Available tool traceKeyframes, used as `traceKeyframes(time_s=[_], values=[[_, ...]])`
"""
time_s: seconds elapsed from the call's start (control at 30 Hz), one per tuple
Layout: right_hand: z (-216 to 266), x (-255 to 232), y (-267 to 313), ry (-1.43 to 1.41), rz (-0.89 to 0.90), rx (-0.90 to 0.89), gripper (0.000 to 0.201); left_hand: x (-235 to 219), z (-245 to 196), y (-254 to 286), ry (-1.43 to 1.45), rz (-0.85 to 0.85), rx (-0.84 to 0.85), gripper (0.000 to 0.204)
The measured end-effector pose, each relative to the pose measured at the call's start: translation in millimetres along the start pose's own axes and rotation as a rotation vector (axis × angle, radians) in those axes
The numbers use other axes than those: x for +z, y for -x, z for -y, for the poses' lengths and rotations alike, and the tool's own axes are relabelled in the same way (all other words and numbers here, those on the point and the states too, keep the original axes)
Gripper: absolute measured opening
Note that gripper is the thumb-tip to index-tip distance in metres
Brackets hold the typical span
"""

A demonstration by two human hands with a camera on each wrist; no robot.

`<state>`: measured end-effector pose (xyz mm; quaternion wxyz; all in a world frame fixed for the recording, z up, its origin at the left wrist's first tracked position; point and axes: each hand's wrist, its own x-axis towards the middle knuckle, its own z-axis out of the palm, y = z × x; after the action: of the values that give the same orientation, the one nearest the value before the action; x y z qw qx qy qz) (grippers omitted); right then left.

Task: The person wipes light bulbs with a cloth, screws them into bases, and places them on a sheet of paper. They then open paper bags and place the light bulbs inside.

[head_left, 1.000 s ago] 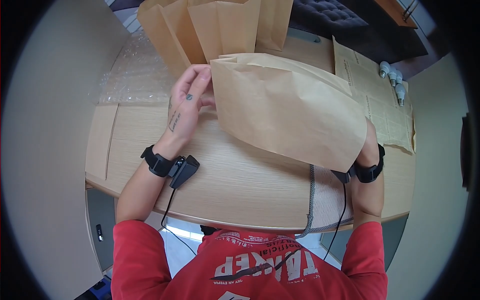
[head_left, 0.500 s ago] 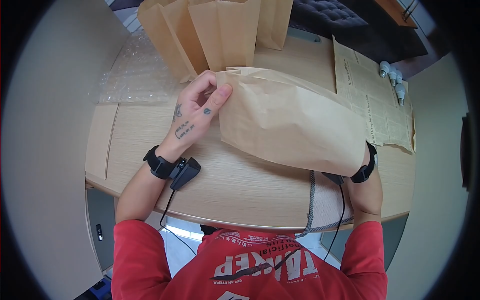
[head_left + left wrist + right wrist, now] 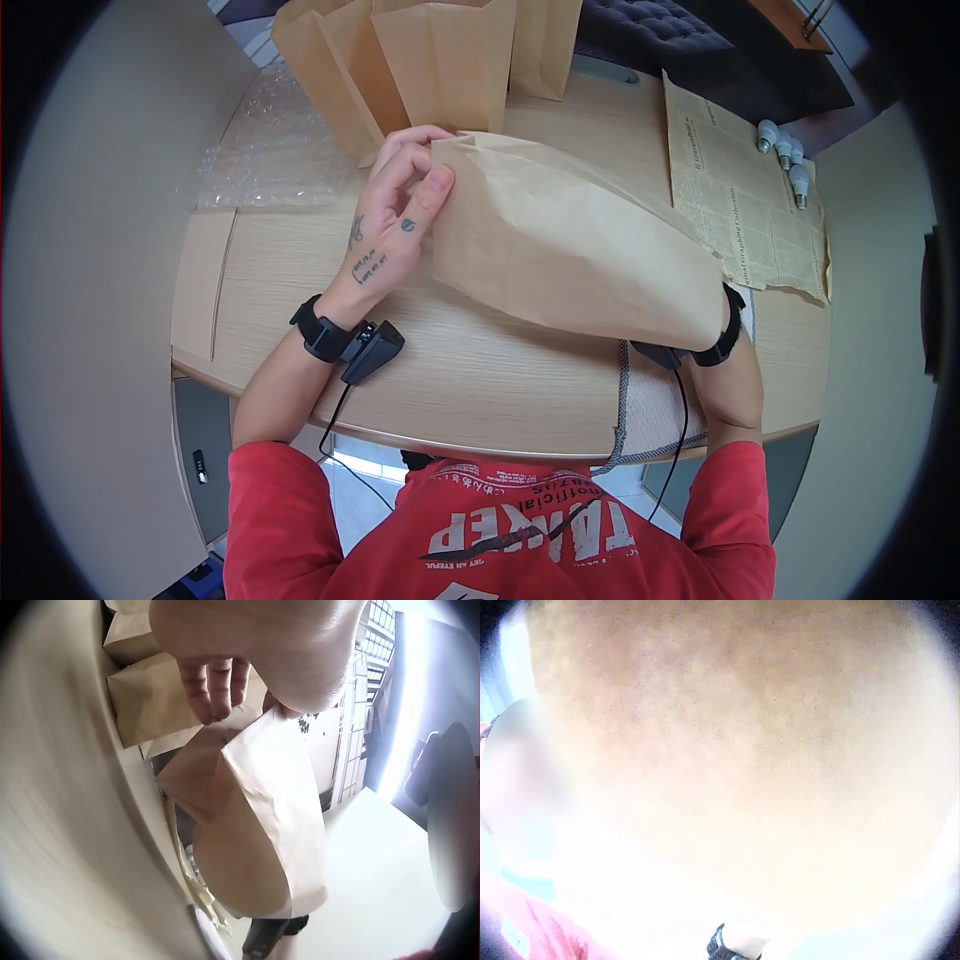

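A brown paper bag (image 3: 580,240) lies on its side above the table, its folded end toward my left hand (image 3: 388,222). In the head view the left thumb and fingers pinch that end's corner; the left wrist view shows the thumb on the paper (image 3: 281,802) and other fingers beside it. My right forearm (image 3: 725,395) reaches the bag's other end, up to the black wrist strap (image 3: 722,345). The right hand itself is hidden within the bag. A blurred pale-brown surface fills most of the right wrist view.
Several upright paper bags (image 3: 445,65) stand at the back. Bubble wrap (image 3: 270,150) lies at the left. Printed newspaper-style sheets (image 3: 715,160) with several light bulbs (image 3: 798,185) are at the right. A pale cloth (image 3: 660,405) with a grey edge lies near the front edge.
The bag has come down and toward me a little, and the right forearm has slid further into it. My left thumb has shifted onto the near face of its corner.
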<state>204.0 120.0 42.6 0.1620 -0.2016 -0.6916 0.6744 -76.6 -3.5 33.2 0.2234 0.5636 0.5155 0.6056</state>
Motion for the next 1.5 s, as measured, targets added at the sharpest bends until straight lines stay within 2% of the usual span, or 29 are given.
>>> traceKeyframes(time_s=[0.13, 0.27, 0.43, 0.7, 0.87, 0.93, 1.0, 1.07, 1.1, 1.17, 1.27, 1.3, 1.4, 1.5], values=[[-13, -12, 2, 0.023, -0.007, 0.015, 0.041, 4, -3, 4, 0.028, 0.001, -0.035, 0.024], [-20, -20, 5, 0.022, -0.023, 0.027, 0.041, 0, 0, 2, -0.076, 0.051, 0.032, 0.027], [-14, -12, 2, 0.002, -0.027, 0.019, 0.04, 5, -3, 2, 0.012, 0.012, -0.003, 0.028], [-5, -7, 2, -0.055, -0.058, 0.045, 0.039, 3, -1, 2, -0.091, 0.018, -0.008, 0.031], [-11, -36, 11, -0.327, -0.253, 0.173, 0.038, -2, 1, 0, -0.095, -0.024, -0.017, 0.031], [-10, -47, 15, -0.36, -0.284, 0.145, 0.038, -4, 3, 0, -0.075, -0.062, -0.02, 0.03], [-5, -56, 12, -0.098, -0.108, -0.075, 0.034, -5, 4, -1, -0.047, -0.094, -0.04, 0.03], [-4, -62, 12, -0.039, 0.013, -0.18, 0.032, -5, 5, -1, -0.038, -0.107, -0.063, 0.029], [-6, -65, 13, -0.111, 0.045, -0.175, 0.032, -5, 4, -1, -0.042, -0.103, -0.077, 0.029], [-8, -72, 18, -0.008, 0.024, -0.231, 0.031, -5, 4, -2, -0.05, -0.1, -0.1, 0.029], [-1, -89, 32, 0.52, -0.123, -0.399, 0.029, -7, 8, -3, -0.038, -0.106, -0.152, 0.029], [3, -93, 35, 0.573, -0.154, -0.422, 0.031, -9, 10, -3, -0.02, -0.107, -0.184, 0.029], [28, -92, 28, 0.39, -0.024, -0.385, 0.038, -8, 10, -2, 0.086, -0.142, -0.304, 0.029], [57, -68, 5, 0.276, 0.18, -0.307, 0.047, -7, 6, -3, 0.175, -0.179, -0.458, 0.028]])
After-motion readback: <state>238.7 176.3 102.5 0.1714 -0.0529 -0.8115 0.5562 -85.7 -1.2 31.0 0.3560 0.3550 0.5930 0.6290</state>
